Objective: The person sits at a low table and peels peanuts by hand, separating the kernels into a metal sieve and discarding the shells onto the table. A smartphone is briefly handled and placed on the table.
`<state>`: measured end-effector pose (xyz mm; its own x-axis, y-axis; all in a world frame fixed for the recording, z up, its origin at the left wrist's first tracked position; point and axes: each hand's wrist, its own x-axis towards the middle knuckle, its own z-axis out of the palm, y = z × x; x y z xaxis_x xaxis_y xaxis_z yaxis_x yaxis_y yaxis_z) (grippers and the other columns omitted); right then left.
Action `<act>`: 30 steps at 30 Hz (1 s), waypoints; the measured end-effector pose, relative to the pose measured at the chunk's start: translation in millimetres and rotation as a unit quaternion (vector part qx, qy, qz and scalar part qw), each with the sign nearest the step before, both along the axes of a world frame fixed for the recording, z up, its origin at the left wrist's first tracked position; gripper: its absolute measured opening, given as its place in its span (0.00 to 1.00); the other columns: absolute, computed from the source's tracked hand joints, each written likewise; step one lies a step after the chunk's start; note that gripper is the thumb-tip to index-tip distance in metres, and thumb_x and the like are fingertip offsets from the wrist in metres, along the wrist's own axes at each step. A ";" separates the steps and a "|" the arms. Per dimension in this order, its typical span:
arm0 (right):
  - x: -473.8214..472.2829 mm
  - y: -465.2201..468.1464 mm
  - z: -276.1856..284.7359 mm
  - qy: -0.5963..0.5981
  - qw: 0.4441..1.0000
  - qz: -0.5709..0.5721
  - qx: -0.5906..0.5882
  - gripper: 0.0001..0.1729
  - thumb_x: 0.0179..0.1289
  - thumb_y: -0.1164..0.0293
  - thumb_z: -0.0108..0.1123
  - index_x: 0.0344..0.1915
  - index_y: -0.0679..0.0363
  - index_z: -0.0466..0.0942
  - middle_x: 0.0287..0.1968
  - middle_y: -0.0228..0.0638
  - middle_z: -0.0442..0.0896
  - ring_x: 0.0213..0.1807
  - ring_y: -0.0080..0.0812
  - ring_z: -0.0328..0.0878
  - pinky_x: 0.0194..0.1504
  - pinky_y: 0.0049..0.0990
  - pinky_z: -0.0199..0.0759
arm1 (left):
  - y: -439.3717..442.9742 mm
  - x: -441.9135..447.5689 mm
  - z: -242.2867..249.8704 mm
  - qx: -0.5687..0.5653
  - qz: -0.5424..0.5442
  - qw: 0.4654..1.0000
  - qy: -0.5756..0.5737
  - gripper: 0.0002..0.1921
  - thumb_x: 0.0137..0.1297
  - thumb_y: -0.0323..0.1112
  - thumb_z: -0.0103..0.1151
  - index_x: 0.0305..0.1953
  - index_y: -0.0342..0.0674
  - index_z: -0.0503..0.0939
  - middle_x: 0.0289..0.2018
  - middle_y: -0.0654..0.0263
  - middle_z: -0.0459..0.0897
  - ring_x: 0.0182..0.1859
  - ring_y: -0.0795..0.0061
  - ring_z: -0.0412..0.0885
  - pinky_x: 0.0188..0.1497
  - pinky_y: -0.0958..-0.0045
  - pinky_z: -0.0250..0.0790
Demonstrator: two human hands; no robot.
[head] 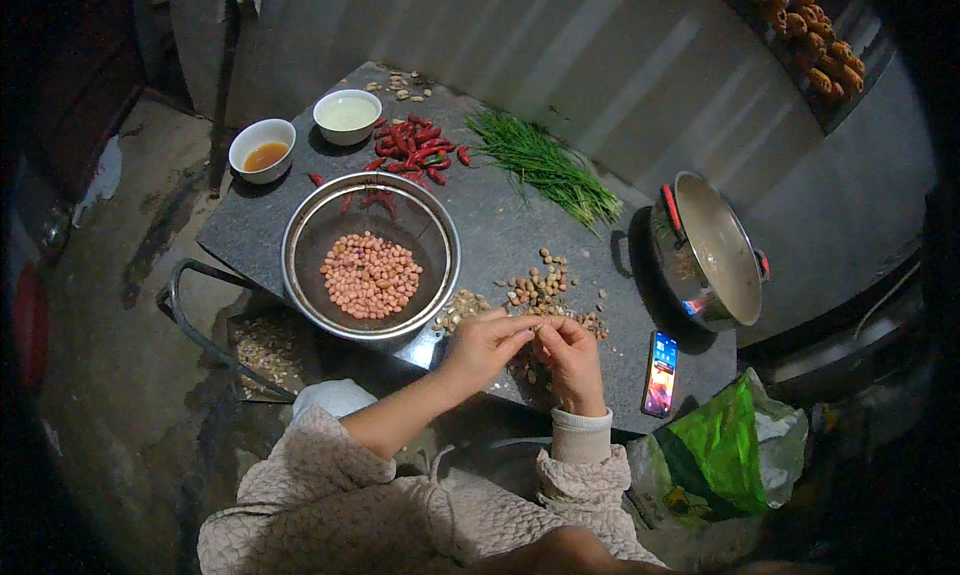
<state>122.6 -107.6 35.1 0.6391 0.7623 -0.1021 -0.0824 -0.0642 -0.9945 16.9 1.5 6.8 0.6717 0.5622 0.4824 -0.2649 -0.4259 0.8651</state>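
Over the near edge of the stone-topped table [502, 215], my left hand [484, 346] and my right hand [574, 361] meet at the fingertips. Between them they pinch a small pale piece, probably a peanut or its shell, mostly hidden by the fingers. Just beyond my hands lies a loose heap of brown nuts [541, 286], with dark debris under and around my right hand. Paler peanut shells [459, 310] sit beside my left hand. To the left, a round metal mesh sieve [450, 279] holds shelled pinkish peanuts [371, 279].
Behind the sieve are red chillies [412, 147], a bowl of pale liquid [347, 117] and a bowl of amber liquid [264, 151]. Green chives [551, 162] lie further right. A tilted metal pot [716, 252], a lit phone [660, 372] and a green plastic bag [720, 447] are on the right.
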 end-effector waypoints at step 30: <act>6.2 -18.6 -7.2 0.140 0.986 0.089 0.005 0.15 0.58 0.65 0.57 0.37 0.67 0.77 0.26 0.29 0.76 0.23 0.18 0.66 0.24 0.14 0.59 | -4.2 -5.2 2.8 0.163 0.010 0.987 -0.012 0.13 0.51 0.30 0.60 0.41 0.48 0.80 0.17 0.63 0.66 0.21 0.66 0.70 0.23 0.69 0.63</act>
